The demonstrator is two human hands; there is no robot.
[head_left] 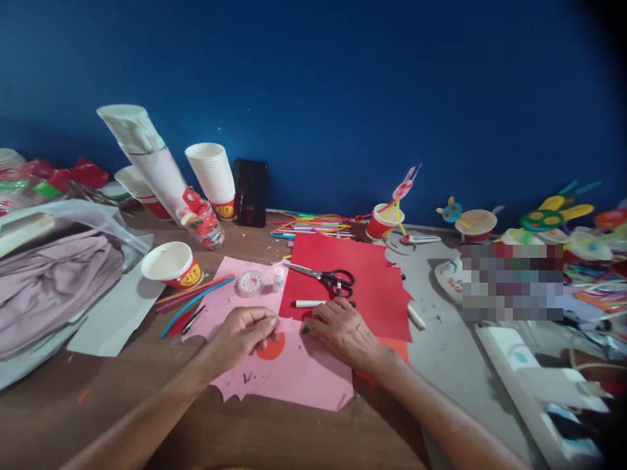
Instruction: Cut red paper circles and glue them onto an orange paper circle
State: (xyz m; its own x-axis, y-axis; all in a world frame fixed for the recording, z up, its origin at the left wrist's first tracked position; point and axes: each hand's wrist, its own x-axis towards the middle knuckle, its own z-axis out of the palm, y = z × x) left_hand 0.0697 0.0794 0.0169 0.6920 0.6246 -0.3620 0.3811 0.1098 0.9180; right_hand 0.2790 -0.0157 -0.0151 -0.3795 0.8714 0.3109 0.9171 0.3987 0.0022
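Note:
My left hand [243,333] rests on a pink paper sheet [294,372], its fingers pinched on the edge of a small orange-red paper cut-out [271,349]. My right hand [341,328] lies curled on the pink sheet just right of the cut-out, fingers bent around something small and dark green I cannot make out. A red paper sheet [362,287] lies beyond my hands, with black-handled scissors [329,277] and a white marker [309,303] on it.
A tape roll [251,282], a small glue bottle [278,277], a red paper cup [171,264], coloured straws [196,299], stacked cups [215,176], a black phone [250,192] and finished paper crafts [473,222] surround the work. A bagged cloth [53,281] lies at left.

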